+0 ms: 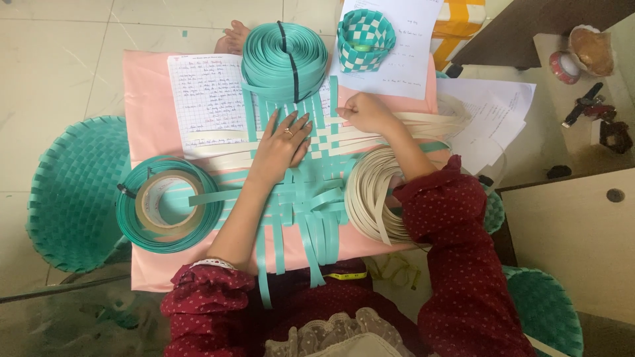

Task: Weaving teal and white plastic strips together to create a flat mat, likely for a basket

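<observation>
Left hand [281, 142] presses flat, fingers spread wide, on the woven mat [311, 178]; right hand [365, 112] fingers pinch a cream strip [423, 122] at its far edge, teal roll [284, 59] just beyond.

Pale tiled floor [59, 59] in daylight, wooden cabinet [575, 244] at right.

I have one view only, from the head camera: it looks almost straight down, fairly close, over my left hand [281, 142] and right hand [364, 112] on the pink board [149, 125].
</observation>
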